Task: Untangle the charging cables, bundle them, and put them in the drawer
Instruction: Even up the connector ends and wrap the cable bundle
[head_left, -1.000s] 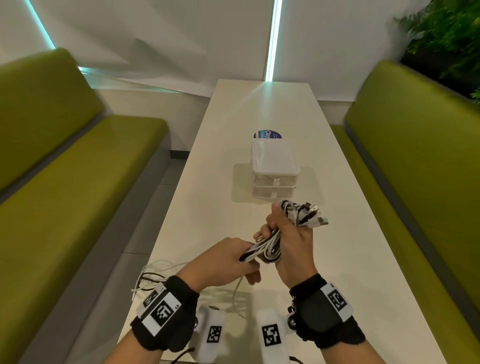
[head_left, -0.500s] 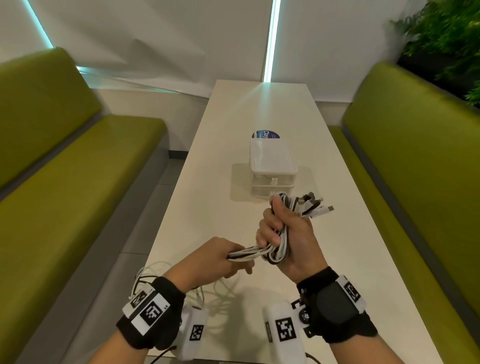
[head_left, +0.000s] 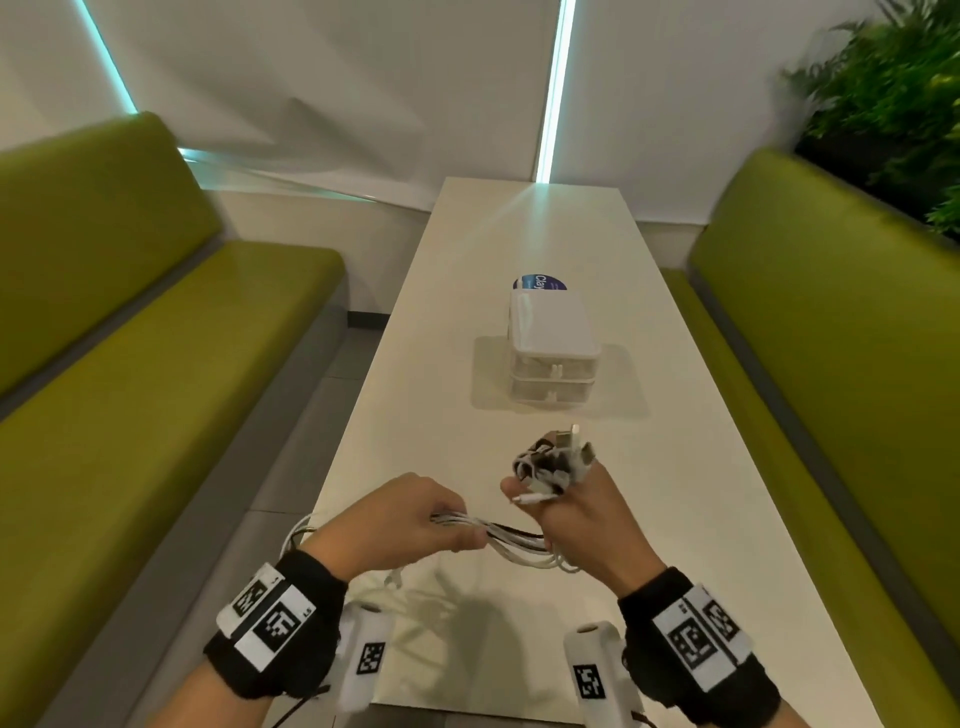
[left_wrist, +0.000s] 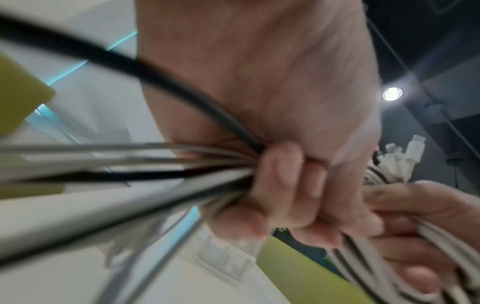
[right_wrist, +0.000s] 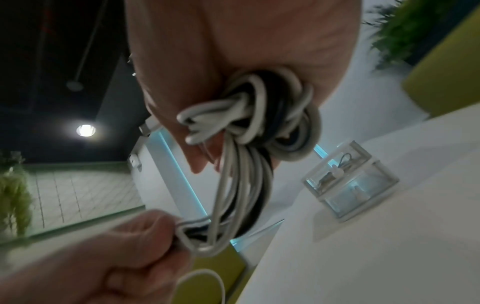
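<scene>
A bundle of white and black charging cables (head_left: 550, 462) is wound round my right hand (head_left: 576, 514), with the plug ends sticking up above the fingers. In the right wrist view the coil (right_wrist: 262, 115) shows as crossed loops against the palm. My left hand (head_left: 410, 519) pinches the loose strands (head_left: 498, 535) that run taut to the right hand; the left wrist view shows fingers (left_wrist: 283, 185) curled round several cables. The slack (head_left: 301, 535) hangs off the table's left edge. The clear two-drawer box (head_left: 553, 358) stands further up the table, both drawers closed.
The long white table (head_left: 467, 291) runs between two green benches (head_left: 156, 364) (head_left: 831, 338). A round blue sticker (head_left: 537, 283) lies behind the drawer box. Plants (head_left: 893, 93) stand at the back right. The upper drawer (right_wrist: 340, 164) holds small items.
My right hand has turned and drawn back toward me, plug ends now pointing up. The left hand has pulled left, stretching the strands between the hands.
</scene>
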